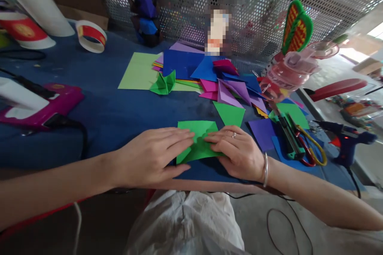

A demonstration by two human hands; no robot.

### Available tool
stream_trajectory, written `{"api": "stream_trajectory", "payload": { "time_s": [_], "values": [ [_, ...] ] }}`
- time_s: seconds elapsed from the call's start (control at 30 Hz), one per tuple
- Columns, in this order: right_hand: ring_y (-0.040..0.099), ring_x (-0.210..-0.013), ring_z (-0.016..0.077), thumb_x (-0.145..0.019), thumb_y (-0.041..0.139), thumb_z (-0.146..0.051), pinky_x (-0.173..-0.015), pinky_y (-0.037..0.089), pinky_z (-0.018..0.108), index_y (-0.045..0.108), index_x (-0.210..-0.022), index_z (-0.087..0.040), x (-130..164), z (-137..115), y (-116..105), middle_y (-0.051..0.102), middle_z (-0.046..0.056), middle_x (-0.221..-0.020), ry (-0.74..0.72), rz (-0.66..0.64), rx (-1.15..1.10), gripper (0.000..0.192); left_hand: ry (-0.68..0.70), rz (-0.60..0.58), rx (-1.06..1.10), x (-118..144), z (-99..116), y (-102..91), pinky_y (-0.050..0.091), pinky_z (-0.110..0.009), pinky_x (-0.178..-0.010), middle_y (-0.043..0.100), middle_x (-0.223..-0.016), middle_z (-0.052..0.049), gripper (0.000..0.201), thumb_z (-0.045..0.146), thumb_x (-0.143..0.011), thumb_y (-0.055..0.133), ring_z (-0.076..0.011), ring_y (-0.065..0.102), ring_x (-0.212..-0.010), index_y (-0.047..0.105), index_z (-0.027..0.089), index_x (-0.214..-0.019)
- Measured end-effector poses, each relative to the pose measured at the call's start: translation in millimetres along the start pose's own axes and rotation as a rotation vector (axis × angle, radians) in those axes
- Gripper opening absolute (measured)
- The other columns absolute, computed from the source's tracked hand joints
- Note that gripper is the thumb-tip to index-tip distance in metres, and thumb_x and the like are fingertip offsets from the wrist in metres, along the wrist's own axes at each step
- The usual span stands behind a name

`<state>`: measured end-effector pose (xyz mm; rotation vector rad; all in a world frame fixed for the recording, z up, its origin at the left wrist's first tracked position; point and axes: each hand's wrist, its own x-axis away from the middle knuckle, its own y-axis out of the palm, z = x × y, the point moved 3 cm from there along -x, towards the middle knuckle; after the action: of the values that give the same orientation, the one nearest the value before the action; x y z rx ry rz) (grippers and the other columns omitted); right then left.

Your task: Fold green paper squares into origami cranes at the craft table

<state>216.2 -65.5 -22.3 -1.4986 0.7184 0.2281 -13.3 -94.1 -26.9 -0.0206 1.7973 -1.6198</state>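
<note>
Broadly, a blue cloth-covered table (98, 103) carries a loose heap of matte coloured paper sheets (209, 75). Near its front edge lies a creased green origami paper (199, 139), angular and partly hidden under flat fingers. Left hand (152, 155) and right hand (236, 151) press it open-palmed, gripping nothing.

Both my forearms are bare, no sleeves reaching into view. My left hand (152, 158) wears nothing at all. My right hand (237, 152) carries a thin silver ring (233, 135) on one finger, and a slim silver bangle (265, 169) circles the wrist just behind it. Below, light whitish cloth (191, 223) covers my lap.
</note>
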Motion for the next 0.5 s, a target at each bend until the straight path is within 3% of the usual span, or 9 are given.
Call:
{"api": "stream_trajectory", "payload": {
  "time_s": [0.17, 0.33, 0.43, 0.5],
  "values": [
    [0.079, -0.099, 0.0207, -0.096, 0.06, -0.013, -0.088, 0.062, 0.038, 0.057, -0.09, -0.021, 2, 0, -1, 0.082, 0.011, -0.109, 0.007, -0.021, -0.066, 0.011, 0.113, 0.092, -0.164, -6, 8, -5.4, 0.064, -0.034, -0.094, 0.082, -0.108, -0.012, 0.024, 0.012, -0.103, 0.05, -0.0218, 0.079, -0.099, 0.073, 0.007, -0.107],
    [0.079, -0.102, 0.0223, -0.097, 0.057, -0.014, -0.089, 0.063, 0.038, 0.06, -0.091, -0.019, 3, -10, -4, 0.081, 0.012, -0.11, -0.036, -0.058, -0.088, 0.009, 0.177, 0.112, -0.208, 0, 18, -11.6, 0.065, -0.032, -0.09, 0.082, -0.103, -0.011, 0.021, 0.011, -0.102, 0.053, -0.0204, 0.08, -0.095, 0.074, 0.008, -0.101],
    [0.079, -0.1, 0.0214, -0.1, 0.058, -0.017, -0.089, 0.062, 0.036, 0.062, -0.09, -0.018, 4, -15, -5, 0.082, 0.013, -0.108, -0.044, -0.058, -0.084, 0.01, 0.092, 0.131, -0.093, 2, 17, -13.6, 0.062, -0.028, -0.088, 0.083, -0.099, -0.008, 0.018, 0.014, -0.102, 0.055, -0.0185, 0.08, -0.09, 0.074, 0.013, -0.1],
    [0.079, -0.093, 0.0196, -0.102, 0.06, -0.021, -0.087, 0.061, 0.033, 0.064, -0.093, -0.017, 4, -15, -5, 0.082, 0.011, -0.102, 0.01, -0.044, -0.111, 0.01, -0.072, 0.141, 0.007, 2, 10, -13.3, 0.06, -0.025, -0.073, 0.082, -0.087, -0.003, 0.016, 0.019, -0.102, 0.058, -0.0165, 0.078, -0.075, 0.074, 0.017, -0.099]
  ]
}}
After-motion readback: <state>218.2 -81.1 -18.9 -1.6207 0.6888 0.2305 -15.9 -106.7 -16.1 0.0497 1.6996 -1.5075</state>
